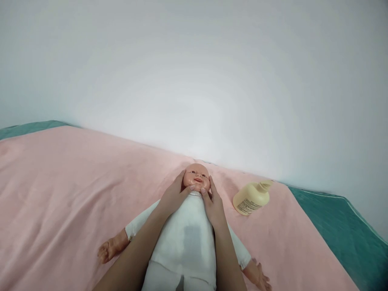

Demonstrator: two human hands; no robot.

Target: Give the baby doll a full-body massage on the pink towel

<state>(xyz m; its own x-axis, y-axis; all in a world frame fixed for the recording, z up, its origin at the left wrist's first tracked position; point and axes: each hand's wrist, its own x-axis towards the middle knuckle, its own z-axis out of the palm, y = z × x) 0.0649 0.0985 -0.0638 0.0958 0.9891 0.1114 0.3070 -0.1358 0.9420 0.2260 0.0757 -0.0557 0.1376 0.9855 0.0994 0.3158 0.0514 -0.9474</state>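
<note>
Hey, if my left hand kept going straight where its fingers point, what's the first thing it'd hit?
Your left hand would meet the doll's head first; it seems to be touching its side. Beyond that, probably the wall, though depth is unclear.

Pink cloth [54, 194] is spread wide over green cloth [330, 222], w/ soft folds, esp. on the L. Green shows past its edge at far L & along the R, w/ a pale line nr its border. Doll [169, 238] lies on its back on the pink, head twd far edge, arms out L & R. Bottle [247, 198], pale yellow w/ printed label, stands R of doll, apart from it.
</note>
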